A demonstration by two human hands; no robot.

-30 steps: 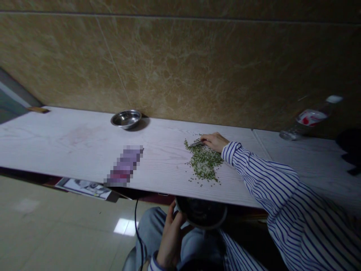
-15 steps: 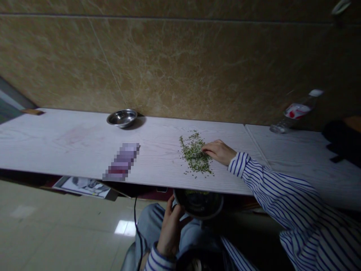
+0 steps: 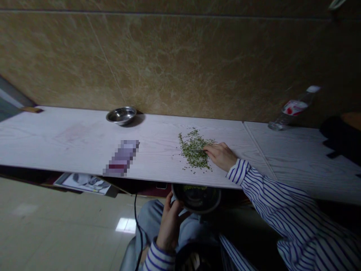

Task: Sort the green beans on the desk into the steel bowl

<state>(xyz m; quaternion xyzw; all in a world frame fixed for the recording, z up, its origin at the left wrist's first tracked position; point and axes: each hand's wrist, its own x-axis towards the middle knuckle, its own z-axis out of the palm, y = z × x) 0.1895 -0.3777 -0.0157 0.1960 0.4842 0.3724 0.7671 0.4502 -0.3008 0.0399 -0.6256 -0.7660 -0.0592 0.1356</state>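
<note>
Small green beans (image 3: 196, 156), which look like mung beans, lie in a loose scatter on the pale wooden bench. At their right edge, my right hand (image 3: 221, 155) is closed in a pinch with its fingertips low over the beans. A thin straight grey sliver shows at the fingertips, too fine to name. Below the bench's front edge, my left hand (image 3: 170, 220) grips the left rim of a round bowl (image 3: 199, 205), dark inside with a light rim. Some green beans show at that bowl's far side; the bench edge overhangs part of it.
A steel bowl (image 3: 122, 116) stands by the tiled wall. A pixelated flat object (image 3: 122, 158) lies left of the beans. Farther right are a clear bottle (image 3: 293, 108) and a dark bag (image 3: 342, 137). Under the bench sit an open box (image 3: 84, 183) and a hanging black cable (image 3: 135, 214).
The whole view has shifted slightly. My right hand has moved a little, and the grey sliver at its fingertips now shows among the beans. My left hand keeps its grip on the bowl.
</note>
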